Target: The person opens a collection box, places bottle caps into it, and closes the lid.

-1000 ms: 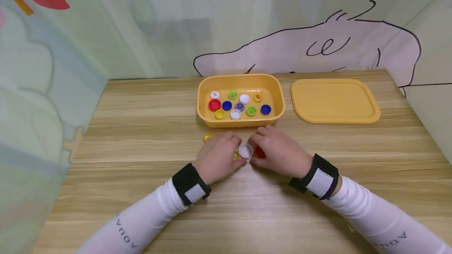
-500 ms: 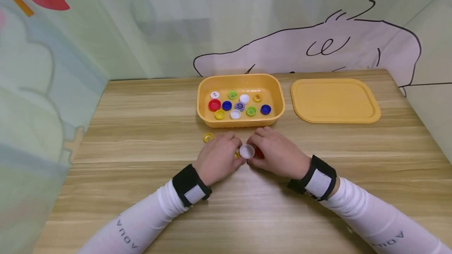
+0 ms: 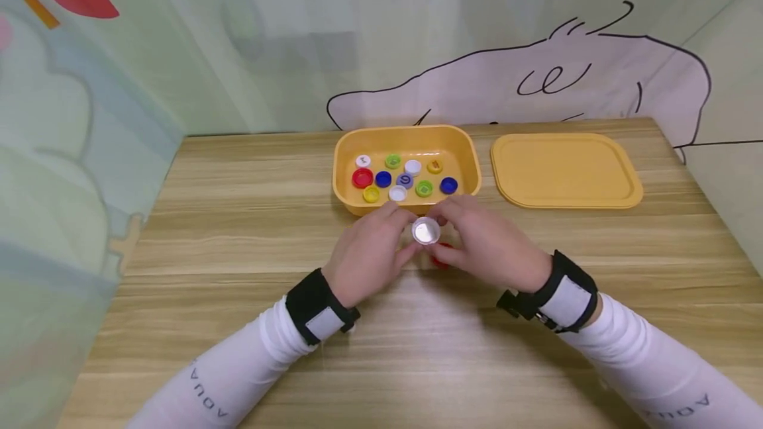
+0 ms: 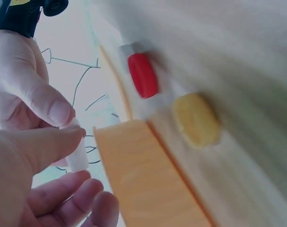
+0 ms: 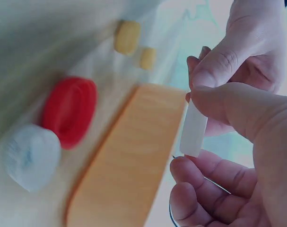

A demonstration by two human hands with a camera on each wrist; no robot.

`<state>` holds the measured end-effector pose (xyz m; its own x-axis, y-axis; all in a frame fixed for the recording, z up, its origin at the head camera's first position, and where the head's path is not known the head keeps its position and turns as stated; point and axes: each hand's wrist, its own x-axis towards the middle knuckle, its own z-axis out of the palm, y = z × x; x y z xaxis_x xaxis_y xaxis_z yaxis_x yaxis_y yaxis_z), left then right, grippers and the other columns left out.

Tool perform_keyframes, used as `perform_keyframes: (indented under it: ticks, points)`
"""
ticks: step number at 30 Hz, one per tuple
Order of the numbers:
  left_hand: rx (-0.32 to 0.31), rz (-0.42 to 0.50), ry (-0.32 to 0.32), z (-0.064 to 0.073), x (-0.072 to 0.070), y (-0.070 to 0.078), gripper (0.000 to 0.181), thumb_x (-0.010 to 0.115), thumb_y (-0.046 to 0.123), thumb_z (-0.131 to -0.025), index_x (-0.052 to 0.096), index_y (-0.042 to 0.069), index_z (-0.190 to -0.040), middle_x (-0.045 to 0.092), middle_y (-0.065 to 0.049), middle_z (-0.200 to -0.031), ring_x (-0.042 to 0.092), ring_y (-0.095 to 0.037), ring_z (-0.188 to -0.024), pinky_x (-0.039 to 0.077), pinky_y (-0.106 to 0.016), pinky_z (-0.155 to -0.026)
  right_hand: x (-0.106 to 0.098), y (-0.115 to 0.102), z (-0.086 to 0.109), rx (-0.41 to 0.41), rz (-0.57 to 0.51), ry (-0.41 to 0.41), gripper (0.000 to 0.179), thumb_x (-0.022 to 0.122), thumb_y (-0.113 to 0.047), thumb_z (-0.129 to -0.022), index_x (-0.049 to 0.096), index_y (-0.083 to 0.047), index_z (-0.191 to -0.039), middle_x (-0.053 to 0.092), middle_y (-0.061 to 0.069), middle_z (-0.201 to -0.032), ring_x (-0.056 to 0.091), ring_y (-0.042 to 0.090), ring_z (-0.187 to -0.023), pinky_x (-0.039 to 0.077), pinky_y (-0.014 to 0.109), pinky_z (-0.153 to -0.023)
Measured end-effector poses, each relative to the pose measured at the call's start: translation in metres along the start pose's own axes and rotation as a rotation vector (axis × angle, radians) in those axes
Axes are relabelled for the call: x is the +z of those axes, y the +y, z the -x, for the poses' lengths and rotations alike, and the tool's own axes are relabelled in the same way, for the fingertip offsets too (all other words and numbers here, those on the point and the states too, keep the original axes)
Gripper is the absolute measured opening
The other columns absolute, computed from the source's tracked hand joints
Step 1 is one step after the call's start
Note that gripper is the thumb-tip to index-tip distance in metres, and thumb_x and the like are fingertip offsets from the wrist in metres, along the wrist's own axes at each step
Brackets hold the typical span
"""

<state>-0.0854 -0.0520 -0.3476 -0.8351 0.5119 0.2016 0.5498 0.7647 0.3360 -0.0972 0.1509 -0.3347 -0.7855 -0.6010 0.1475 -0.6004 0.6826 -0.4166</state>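
A white bottle cap (image 3: 426,231) is held up off the table, just in front of the orange tub (image 3: 411,208). From one side my left hand (image 3: 368,255) pinches it; from the other my right hand (image 3: 491,243) does the same. Both thumbs meet at the cap (image 4: 78,156) in the left wrist view. Below the right hand lies a red cap (image 3: 440,255), partly hidden. The right wrist view shows this red cap (image 5: 70,112) with another white cap (image 5: 32,157) against it. Two yellow caps (image 5: 127,37) lie farther off, hidden by my left hand in the head view.
Several caps, among them a red cap (image 3: 362,178), a blue cap (image 3: 449,185) and a green cap (image 3: 424,189), lie spread in the tub. To its right the orange lid (image 3: 566,171) lies flat on the wooden table (image 3: 250,230). A printed curtain (image 3: 268,38) hangs behind.
Both hands have risen with the white cap and moved slightly toward the tub, after holding it low at the table. The cap now sits nearer the tub's front wall.
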Motion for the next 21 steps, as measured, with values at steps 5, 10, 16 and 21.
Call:
perform_keyframes:
  ticks: [5,10,16,21]
  points:
    - [-0.010,0.060,0.040,-0.013,-0.009,0.001,0.036,0.066,0.038,-0.085,0.060,0.014,-0.112,0.054,0.003,-0.092,0.044,-0.004,-0.074,0.044,-0.019,-0.058,-0.013,0.004,-0.009,0.005,-0.020,0.062,0.037,0.077,-0.028,-0.074,0.059,-0.013,-0.102,0.056,-0.004,-0.090,0.047,0.010,-0.080,0.046,0.029,-0.066]
    - [-0.045,0.139,0.037,-0.028,-0.013,0.001,0.044,0.067,0.032,-0.084,0.055,0.012,-0.121,0.054,0.000,-0.103,0.046,-0.004,-0.084,0.048,-0.019,-0.070,-0.021,0.011,-0.020,0.035,-0.011,0.083,0.039,0.076,-0.029,-0.076,0.058,-0.009,-0.104,0.056,-0.001,-0.092,0.048,0.013,-0.082,0.047,0.031,-0.068]
    - [-0.108,0.242,0.010,-0.046,-0.014,-0.001,0.055,0.066,0.028,-0.086,0.045,0.010,-0.134,0.050,-0.002,-0.110,0.046,-0.007,-0.082,0.046,-0.017,-0.066,-0.027,0.021,-0.035,0.105,0.003,0.085,0.040,0.076,-0.030,-0.077,0.057,-0.008,-0.104,0.055,0.001,-0.087,0.047,0.016,-0.077,0.046,0.031,-0.063]
    - [-0.152,0.379,-0.014,-0.063,-0.014,-0.003,0.056,0.063,0.025,-0.088,0.040,0.011,-0.137,0.047,-0.003,-0.119,0.050,-0.009,-0.087,0.048,-0.017,-0.066,-0.031,0.032,-0.048,0.165,0.021,0.071,0.039,0.074,-0.029,-0.078,0.057,-0.006,-0.104,0.055,0.005,-0.087,0.046,0.019,-0.074,0.043,0.032,-0.058]
